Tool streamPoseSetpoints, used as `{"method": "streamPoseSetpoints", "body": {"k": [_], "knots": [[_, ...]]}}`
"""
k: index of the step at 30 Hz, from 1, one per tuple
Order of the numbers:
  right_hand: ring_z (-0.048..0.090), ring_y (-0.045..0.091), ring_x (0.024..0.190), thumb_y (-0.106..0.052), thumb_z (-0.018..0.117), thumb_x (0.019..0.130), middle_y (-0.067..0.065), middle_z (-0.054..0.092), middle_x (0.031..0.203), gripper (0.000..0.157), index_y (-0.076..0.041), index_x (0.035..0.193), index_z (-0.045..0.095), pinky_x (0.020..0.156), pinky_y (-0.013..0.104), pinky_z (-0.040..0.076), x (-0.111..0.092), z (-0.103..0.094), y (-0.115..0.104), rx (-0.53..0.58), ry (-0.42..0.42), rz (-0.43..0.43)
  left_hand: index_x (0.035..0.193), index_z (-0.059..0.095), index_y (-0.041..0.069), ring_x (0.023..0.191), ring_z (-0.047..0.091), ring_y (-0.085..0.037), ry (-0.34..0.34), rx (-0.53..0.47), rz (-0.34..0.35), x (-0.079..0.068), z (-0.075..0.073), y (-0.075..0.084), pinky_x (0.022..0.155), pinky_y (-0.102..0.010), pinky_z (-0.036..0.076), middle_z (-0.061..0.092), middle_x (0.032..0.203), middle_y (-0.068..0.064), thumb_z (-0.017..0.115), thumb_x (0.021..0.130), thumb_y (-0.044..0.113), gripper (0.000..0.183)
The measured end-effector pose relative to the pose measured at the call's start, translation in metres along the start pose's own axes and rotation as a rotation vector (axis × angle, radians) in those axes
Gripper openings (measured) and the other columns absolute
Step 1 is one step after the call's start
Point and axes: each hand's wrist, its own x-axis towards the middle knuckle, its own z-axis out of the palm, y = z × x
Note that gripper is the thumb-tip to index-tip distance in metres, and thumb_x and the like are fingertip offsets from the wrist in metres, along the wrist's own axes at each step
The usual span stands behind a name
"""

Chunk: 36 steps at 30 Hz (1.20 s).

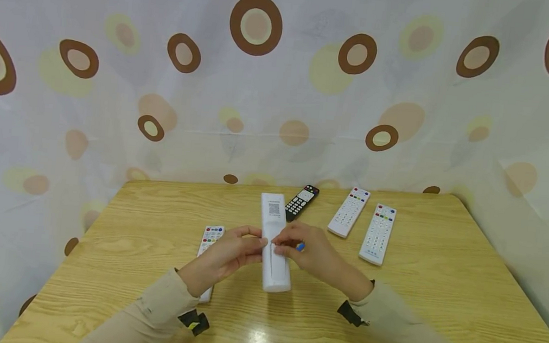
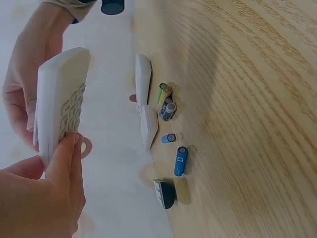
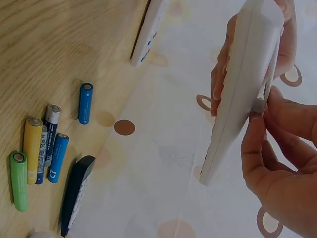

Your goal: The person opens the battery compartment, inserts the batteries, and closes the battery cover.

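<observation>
- Grasping the white remote (image 1: 272, 227) by its side with the left hand (image 1: 235, 251), with thumb on its back and fingers (image 2: 69, 158) on its keys.
- Pinching the back cover (image 1: 279, 267) between thumb and index finger of the right hand (image 1: 313, 254), with tips nearly together.
- Raised slightly at the pinched edge, leaving a narrow gap.
- Held between both hands above the table (image 1: 430, 299), roughly midway between its left and right edges, back up.
- Lying near the far edge: black remote (image 1: 303, 202).
- Lying toward the far right corner: 2 side-by-side remotes (image 1: 348, 213).
- Lying toward the left edge, partly hidden by the left hand: left remote (image 1: 211, 237).
- Grouped on the table, apart from the fingers: green battery (image 3: 19, 181), yellow battery (image 3: 33, 146), 2 dark batteries (image 3: 51, 131), 1 blue battery (image 3: 58, 158).
- Lying apart from these: lone battery (image 3: 85, 104), also blue.
</observation>
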Motion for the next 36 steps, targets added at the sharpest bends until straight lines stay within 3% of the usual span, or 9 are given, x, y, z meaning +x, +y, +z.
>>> {"method": "streamPoseSetpoints", "body": {"k": [4, 7, 10, 13, 17, 21, 28, 32, 36], "knots": [[0.052, 0.014, 0.075, -0.007, 0.078, 0.079, 0.006, 0.058, 0.089, 0.023, -0.001, 0.098, 0.066, 0.063, 0.023, 0.046, -0.002, 0.006, -0.002, -0.031, 0.058, 0.075, 0.114, 0.046, -0.007, 0.092, 0.064, -0.020, 0.028, -0.004, 0.009, 0.001, 0.002, -0.001, 0.084, -0.031, 0.054, 0.055, 0.117, -0.023, 0.053, 0.095, -0.002, 0.020], [0.052, 0.017, 0.077, -0.011, 0.081, 0.078, 0.009, 0.055, 0.091, 0.039, 0.004, 0.107, 0.059, 0.065, 0.024, 0.046, -0.002, 0.007, -0.005, -0.023, 0.074, 0.266, 0.111, 0.048, -0.006, 0.089, 0.064, -0.020, 0.045, -0.008, 0.016, 0.001, 0.002, -0.001, 0.081, -0.030, 0.055, 0.057, 0.112, -0.021, 0.054, 0.094, -0.003, 0.018], [0.057, 0.016, 0.078, -0.013, 0.080, 0.079, 0.010, 0.060, 0.092, 0.044, 0.007, 0.111, 0.058, 0.067, 0.026, 0.050, 0.000, 0.007, -0.006, 0.054, 0.048, 0.473, 0.108, 0.049, -0.005, 0.087, 0.065, -0.019, 0.056, -0.009, 0.023, 0.000, 0.004, -0.002, 0.079, -0.030, 0.056, 0.060, 0.105, -0.018, 0.055, 0.093, -0.004, 0.017], [0.062, 0.017, 0.078, -0.012, 0.080, 0.079, 0.010, 0.065, 0.089, 0.038, 0.008, 0.106, 0.061, 0.068, 0.028, 0.053, 0.002, 0.006, -0.004, 0.130, 0.015, 0.562, 0.109, 0.049, -0.006, 0.086, 0.065, -0.019, 0.064, 0.007, 0.040, -0.001, 0.005, -0.003, 0.079, -0.031, 0.056, 0.062, 0.099, -0.015, 0.056, 0.091, -0.004, 0.019], [0.063, 0.017, 0.077, -0.010, 0.081, 0.078, 0.010, 0.066, 0.087, 0.035, 0.008, 0.101, 0.062, 0.067, 0.028, 0.054, 0.002, 0.008, 0.000, 0.163, 0.022, 0.572, 0.111, 0.048, -0.008, 0.087, 0.065, -0.019, 0.078, 0.040, 0.063, 0.000, 0.006, -0.004, 0.081, -0.032, 0.056, 0.063, 0.098, -0.015, 0.057, 0.091, -0.003, 0.022], [0.065, 0.021, 0.079, -0.008, 0.080, 0.078, 0.013, 0.067, 0.090, 0.038, 0.009, 0.106, 0.060, 0.068, 0.030, 0.055, 0.001, 0.012, 0.001, 0.167, 0.077, 0.554, 0.113, 0.049, -0.009, 0.087, 0.064, -0.019, 0.106, 0.061, 0.061, 0.002, 0.005, -0.005, 0.081, -0.032, 0.055, 0.061, 0.104, -0.018, 0.058, 0.092, -0.001, 0.024], [0.062, 0.033, 0.095, 0.003, 0.074, 0.081, 0.021, 0.056, 0.109, 0.042, 0.011, 0.117, 0.056, 0.078, 0.035, 0.056, -0.003, 0.027, -0.015, 0.066, 0.209, 0.382, 0.118, 0.049, -0.008, 0.091, 0.064, -0.020, 0.135, 0.028, 0.041, 0.002, 0.004, -0.004, 0.083, -0.031, 0.054, 0.057, 0.116, -0.022, 0.058, 0.094, 0.000, 0.027], [0.060, 0.034, 0.100, 0.002, 0.074, 0.081, 0.021, 0.054, 0.111, 0.040, 0.012, 0.116, 0.058, 0.081, 0.037, 0.056, -0.003, 0.031, -0.024, -0.031, 0.214, 0.294, 0.118, 0.048, -0.006, 0.092, 0.064, -0.018, 0.146, -0.010, 0.059, 0.002, 0.007, -0.002, 0.086, -0.031, 0.053, 0.059, 0.112, -0.019, 0.059, 0.093, 0.000, 0.028], [0.060, 0.035, 0.102, 0.001, 0.074, 0.081, 0.022, 0.056, 0.111, 0.041, 0.012, 0.116, 0.058, 0.082, 0.040, 0.055, 0.002, 0.034, -0.025, -0.072, 0.208, 0.275, 0.117, 0.051, -0.006, 0.090, 0.064, -0.016, 0.165, 0.000, 0.082, 0.003, 0.010, 0.000, 0.090, -0.034, 0.052, 0.062, 0.108, -0.015, 0.060, 0.093, 0.000, 0.027]]}}
